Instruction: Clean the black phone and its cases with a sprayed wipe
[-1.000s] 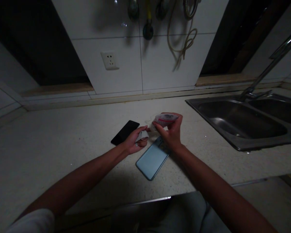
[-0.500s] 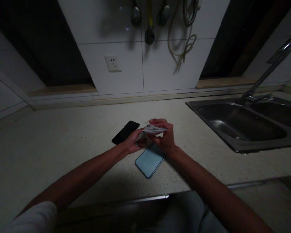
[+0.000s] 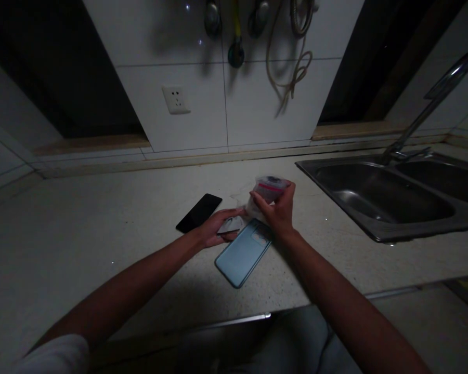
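Note:
My right hand (image 3: 278, 210) grips a clear plastic zip bag (image 3: 270, 191) with a pinkish-red strip near its top; something dark shows at its upper edge. My left hand (image 3: 214, 228) is closed on a small, flat, whitish piece (image 3: 231, 225); dim light hides what kind it is. Thin clear plastic lies between the two hands. Just below them on the counter rests a light-blue phone case (image 3: 244, 254) with a camera cutout area at its upper end. A black phone (image 3: 199, 213) lies flat beyond my left wrist.
The pale countertop (image 3: 120, 208) runs along a tiled wall with a power socket (image 3: 176, 100). At the right is a steel double sink (image 3: 382, 195) with a tall faucet (image 3: 437, 104). Pipes and a looped cord (image 3: 296, 75) hang on the wall.
My right hand has moved right with the zip bag, away from my left hand. The whitish piece now shows in my left hand, and more of the phone case is uncovered.

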Demonstrator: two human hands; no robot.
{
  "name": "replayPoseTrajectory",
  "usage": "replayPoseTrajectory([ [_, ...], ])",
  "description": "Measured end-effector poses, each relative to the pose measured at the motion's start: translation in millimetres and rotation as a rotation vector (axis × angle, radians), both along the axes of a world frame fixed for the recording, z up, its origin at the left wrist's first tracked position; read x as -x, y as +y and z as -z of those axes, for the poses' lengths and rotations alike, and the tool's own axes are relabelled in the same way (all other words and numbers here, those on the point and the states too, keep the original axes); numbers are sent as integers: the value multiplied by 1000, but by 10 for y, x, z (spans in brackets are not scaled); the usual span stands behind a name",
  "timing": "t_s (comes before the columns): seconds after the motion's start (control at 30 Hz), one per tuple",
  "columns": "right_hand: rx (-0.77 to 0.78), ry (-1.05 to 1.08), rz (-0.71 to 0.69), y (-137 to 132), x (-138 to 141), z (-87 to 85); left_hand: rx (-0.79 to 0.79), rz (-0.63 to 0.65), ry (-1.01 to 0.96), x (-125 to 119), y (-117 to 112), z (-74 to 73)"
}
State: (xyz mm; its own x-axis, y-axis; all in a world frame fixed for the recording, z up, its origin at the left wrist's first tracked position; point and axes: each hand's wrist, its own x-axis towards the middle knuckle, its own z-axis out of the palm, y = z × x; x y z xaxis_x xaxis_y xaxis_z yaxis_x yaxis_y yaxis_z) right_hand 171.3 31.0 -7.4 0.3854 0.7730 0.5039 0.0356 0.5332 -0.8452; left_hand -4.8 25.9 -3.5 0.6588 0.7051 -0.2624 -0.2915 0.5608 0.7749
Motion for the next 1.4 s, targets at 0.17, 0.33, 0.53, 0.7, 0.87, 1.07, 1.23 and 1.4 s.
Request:
replayPoseTrajectory([
  [0.17,0,20,4,-6,-49,-48,23,65,-58,3,19,9],
  [0.33,-28,57,57,-21,-55,-81,28,59,-72,7,28,27],
  [0.53,26,-2,135,-1,-117,-65,7,23,-46,21,30,42],
  [0.7,66,-80,147,12,-123,-28,-8,1,-30,24,16,30],
  [0.87,121,-127,86,13,-104,12,-1,-5,-48,13,13,23],
  [1.07,103,-275,123,59,-122,57,0,4,-62,14,23,34],
  [1.23,108,-369,118,91,-138,79,-6,30,-84,19,33,47],
  [1.4,94,-362,88,85,-134,77,-1,21,-92,20,33,48],
])
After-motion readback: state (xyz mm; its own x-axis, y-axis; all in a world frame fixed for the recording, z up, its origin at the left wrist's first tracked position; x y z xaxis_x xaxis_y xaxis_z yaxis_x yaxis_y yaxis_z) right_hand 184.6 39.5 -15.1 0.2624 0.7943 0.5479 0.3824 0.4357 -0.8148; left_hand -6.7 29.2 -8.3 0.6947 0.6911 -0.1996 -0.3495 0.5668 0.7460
